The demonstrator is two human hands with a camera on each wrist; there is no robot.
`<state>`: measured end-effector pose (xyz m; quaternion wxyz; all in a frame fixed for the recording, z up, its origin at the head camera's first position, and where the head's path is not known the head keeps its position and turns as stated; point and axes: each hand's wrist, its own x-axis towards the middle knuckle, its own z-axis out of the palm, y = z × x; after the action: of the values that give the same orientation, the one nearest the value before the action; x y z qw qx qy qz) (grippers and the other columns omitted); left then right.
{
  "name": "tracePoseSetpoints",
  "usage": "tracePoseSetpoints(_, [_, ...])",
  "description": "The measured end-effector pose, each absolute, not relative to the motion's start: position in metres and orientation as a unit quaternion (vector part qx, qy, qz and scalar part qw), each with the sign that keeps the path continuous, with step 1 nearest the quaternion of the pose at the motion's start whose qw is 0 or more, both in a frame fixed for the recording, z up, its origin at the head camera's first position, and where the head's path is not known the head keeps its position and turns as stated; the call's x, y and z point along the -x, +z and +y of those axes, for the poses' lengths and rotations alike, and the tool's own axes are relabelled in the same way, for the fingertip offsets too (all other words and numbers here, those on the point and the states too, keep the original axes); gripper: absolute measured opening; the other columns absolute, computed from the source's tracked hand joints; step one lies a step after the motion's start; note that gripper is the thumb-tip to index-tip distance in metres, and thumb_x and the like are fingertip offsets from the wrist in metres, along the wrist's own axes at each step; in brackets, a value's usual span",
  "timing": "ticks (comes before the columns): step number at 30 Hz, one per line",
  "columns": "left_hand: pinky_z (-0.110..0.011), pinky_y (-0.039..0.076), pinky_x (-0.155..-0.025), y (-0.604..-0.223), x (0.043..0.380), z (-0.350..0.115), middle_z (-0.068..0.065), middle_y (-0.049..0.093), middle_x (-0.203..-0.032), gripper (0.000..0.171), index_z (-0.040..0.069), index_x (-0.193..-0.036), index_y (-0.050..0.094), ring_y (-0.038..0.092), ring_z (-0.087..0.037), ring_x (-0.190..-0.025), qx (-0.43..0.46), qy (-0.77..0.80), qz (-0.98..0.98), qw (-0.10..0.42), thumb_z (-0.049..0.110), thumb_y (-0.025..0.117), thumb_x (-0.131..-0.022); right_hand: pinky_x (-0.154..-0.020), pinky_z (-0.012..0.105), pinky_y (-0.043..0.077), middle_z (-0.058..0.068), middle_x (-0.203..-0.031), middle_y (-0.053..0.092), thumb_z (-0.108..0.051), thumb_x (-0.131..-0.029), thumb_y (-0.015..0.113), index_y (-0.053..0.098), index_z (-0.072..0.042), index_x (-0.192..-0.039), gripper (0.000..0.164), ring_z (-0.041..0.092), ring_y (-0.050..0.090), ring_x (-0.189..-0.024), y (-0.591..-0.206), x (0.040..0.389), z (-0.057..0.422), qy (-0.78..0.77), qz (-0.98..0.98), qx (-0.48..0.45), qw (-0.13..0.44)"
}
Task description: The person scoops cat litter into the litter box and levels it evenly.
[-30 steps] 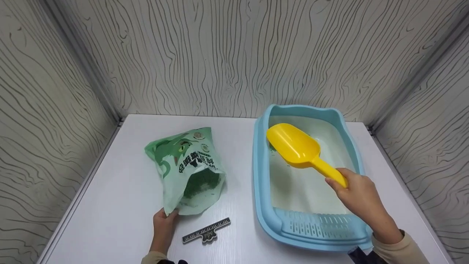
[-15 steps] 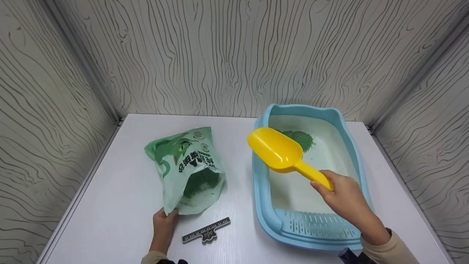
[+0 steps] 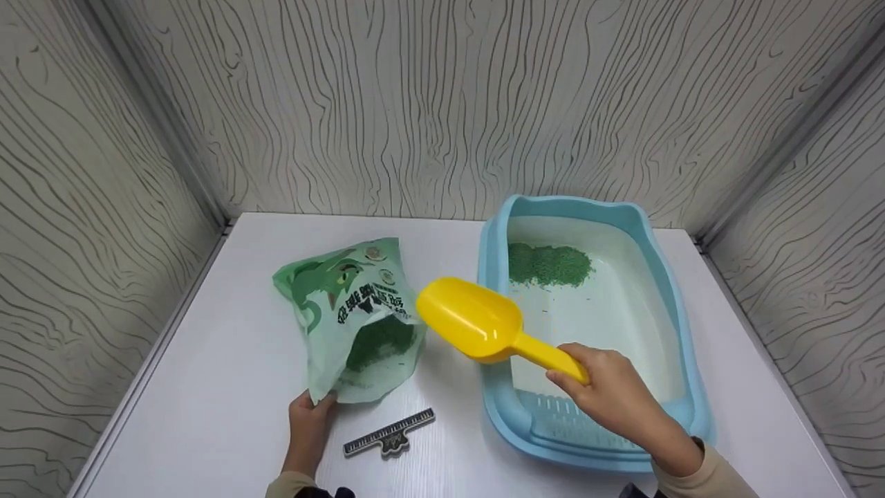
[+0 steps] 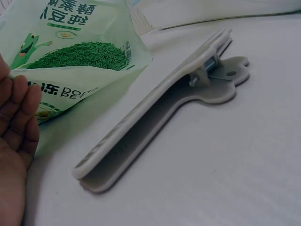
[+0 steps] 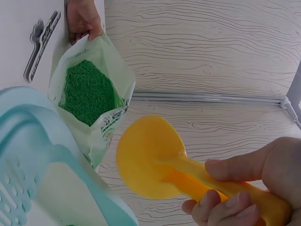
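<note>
My right hand (image 3: 612, 387) grips the handle of a yellow scoop (image 3: 473, 318), whose bowl shows bare inside. In the head view the scoop spans from the left rim of a light blue litter box (image 3: 492, 387) to the edge of a green bag of cat litter (image 3: 359, 297). Green pellets (image 5: 89, 92) fill the bag's open mouth, seen in the right wrist view. At the mouth's near corner, my left hand (image 3: 309, 422) pinches the bag's edge. A pile of green pellets (image 3: 551, 265) lies at the far left inside the box.
A dark patterned bag clip (image 3: 389, 433) lies on the white table (image 3: 187, 387), between the bag and the litter box. Wood-grain panels (image 3: 415, 104) enclose the table at the back and both sides.
My right hand has carried the scoop left and toward me, from over the litter box toward the bag. The pellet pile has come into view. My left hand stays at the bag.
</note>
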<state>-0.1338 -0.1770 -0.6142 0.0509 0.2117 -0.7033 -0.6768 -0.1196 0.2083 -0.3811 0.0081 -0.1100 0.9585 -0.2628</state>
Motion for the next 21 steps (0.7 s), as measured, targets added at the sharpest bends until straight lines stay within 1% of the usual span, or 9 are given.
tracePoseSetpoints(2, [-0.007, 0.045, -0.082, -0.614, 0.134, -0.177, 0.011, 0.072, -0.101, 0.035, -0.009, -0.119, 0.061, 0.057, 0.015, -0.087, -0.214, -0.673, -0.707, 0.050, 0.008, 0.062, -0.088, -0.056, 0.019, 0.038, -0.003, -0.070, 0.061, -0.018, -0.085, 0.070, 0.068, -0.006, -0.105, 0.023, 0.004, 0.043, -0.057, -0.382, 0.118, 0.206, -0.262, 0.958, 0.120, 0.014])
tracePoseSetpoints(4, [-0.007, 0.045, -0.082, -0.614, 0.134, -0.177, 0.012, 0.072, -0.100, 0.035, -0.009, -0.118, 0.061, 0.056, 0.015, -0.087, -0.216, -0.671, -0.708, 0.049, 0.008, 0.062, -0.088, -0.056, 0.018, 0.038, -0.003, -0.071, 0.061, -0.019, -0.085, 0.070, 0.068, -0.007, -0.104, 0.023, 0.004, 0.044, -0.058, -0.383, 0.117, 0.204, -0.259, 0.957, 0.130, 0.021])
tracePoseSetpoints(9, [-0.008, 0.046, -0.080, -0.614, 0.135, -0.177, 0.019, 0.069, -0.090, 0.032, -0.010, -0.115, 0.062, 0.057, 0.011, -0.084, -0.218, -0.677, -0.701, 0.053, 0.005, 0.062, -0.087, -0.057, 0.018, 0.039, -0.004, -0.074, 0.063, -0.022, -0.086, 0.070, 0.068, -0.007, -0.105, 0.024, 0.003, 0.045, -0.060, -0.384, 0.114, 0.200, -0.264, 0.953, 0.142, 0.045])
tracePoseSetpoints(13, [-0.009, 0.046, -0.079, -0.614, 0.135, -0.177, 0.020, 0.068, -0.087, 0.030, -0.010, -0.112, 0.063, 0.056, 0.009, -0.083, -0.219, -0.683, -0.695, 0.052, 0.005, 0.062, -0.086, -0.056, 0.018, 0.038, -0.004, -0.074, 0.062, -0.022, -0.085, 0.071, 0.069, -0.006, -0.103, 0.024, 0.003, 0.043, -0.059, -0.388, 0.113, 0.196, -0.268, 0.949, 0.156, 0.057])
tracePoseSetpoints(18, [-0.009, 0.046, -0.079, -0.614, 0.135, -0.177, 0.018, 0.069, -0.089, 0.029, -0.009, -0.112, 0.064, 0.056, 0.009, -0.082, -0.220, -0.673, -0.704, 0.048, 0.005, 0.062, -0.087, -0.054, 0.018, 0.035, -0.004, -0.070, 0.059, -0.022, -0.085, 0.071, 0.069, -0.005, -0.101, 0.024, 0.003, 0.041, -0.057, -0.395, 0.113, 0.189, -0.271, 0.944, 0.170, 0.076])
tracePoseSetpoints(21, [-0.009, 0.046, -0.080, -0.614, 0.135, -0.178, 0.012, 0.072, -0.094, 0.029, -0.008, -0.113, 0.064, 0.057, 0.011, -0.084, -0.215, -0.660, -0.718, 0.048, 0.007, 0.062, -0.088, -0.054, 0.019, 0.035, -0.004, -0.070, 0.059, -0.021, -0.085, 0.071, 0.069, -0.004, -0.100, 0.023, 0.004, 0.041, -0.057, -0.399, 0.114, 0.185, -0.278, 0.941, 0.173, 0.086])
